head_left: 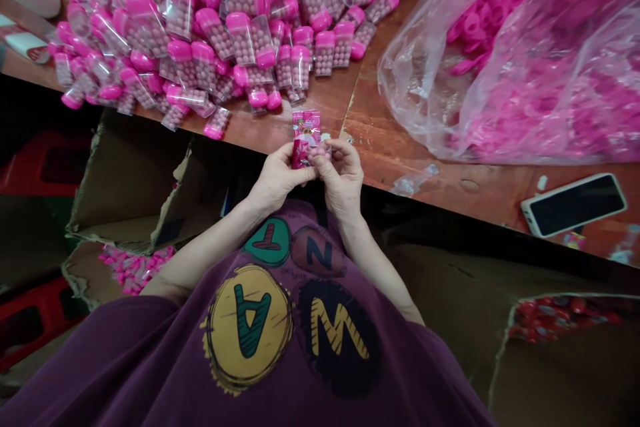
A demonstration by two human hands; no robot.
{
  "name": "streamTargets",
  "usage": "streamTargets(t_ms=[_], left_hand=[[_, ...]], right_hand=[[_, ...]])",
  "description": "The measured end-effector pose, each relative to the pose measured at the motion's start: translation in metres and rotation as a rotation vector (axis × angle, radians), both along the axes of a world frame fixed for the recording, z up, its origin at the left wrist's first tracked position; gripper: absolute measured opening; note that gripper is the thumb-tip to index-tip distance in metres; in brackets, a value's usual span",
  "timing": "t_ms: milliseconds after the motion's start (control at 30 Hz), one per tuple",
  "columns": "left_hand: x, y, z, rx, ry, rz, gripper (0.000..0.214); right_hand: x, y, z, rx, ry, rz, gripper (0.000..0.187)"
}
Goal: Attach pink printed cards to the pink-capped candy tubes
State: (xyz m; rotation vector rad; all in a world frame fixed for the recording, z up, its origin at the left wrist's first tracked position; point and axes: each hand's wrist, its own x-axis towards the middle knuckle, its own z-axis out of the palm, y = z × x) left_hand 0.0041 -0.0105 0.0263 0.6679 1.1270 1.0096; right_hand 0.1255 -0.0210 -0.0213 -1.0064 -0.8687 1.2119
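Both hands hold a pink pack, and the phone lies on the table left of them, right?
No: the head view shows the phone on the table right of the hands. Both the left hand and right hand do hold the pink pack.

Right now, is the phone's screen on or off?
Off: the smartphone lies face up on the wooden table, and its screen is plain black.
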Motion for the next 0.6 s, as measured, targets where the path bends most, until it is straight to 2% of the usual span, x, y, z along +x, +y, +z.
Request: streamTargets(t_ms=[167,267,333,467,600], left_hand=[[0.002,-0.005,0.006,0.024,0.045,-0.007,0.040],[0.000,-0.005,0.011,0.035,0.104,-0.029,0.033],[-0.003,-0.003,0.011,0.070,0.183,-0.043,0.030],[-0.007,0.000,0.007,0.137,0.319,-0.156,0.023],[-0.002,-0.001,0.009,0.081,0.270,-0.262,0.022]], right_hand=[[-0.002,-0.005,0.005,-0.079,0.064,0.021,0.044],[0.003,-0.004,0.006,-0.104,-0.001,0.043,0.047],[0.011,0.001,0.010,-0.088,-0.060,0.009,0.050],[0.026,0.013,0.029,-0.020,-0.109,-0.094,0.065],[0.027,0.012,0.049,0.033,-0.191,-0.001,0.062]])
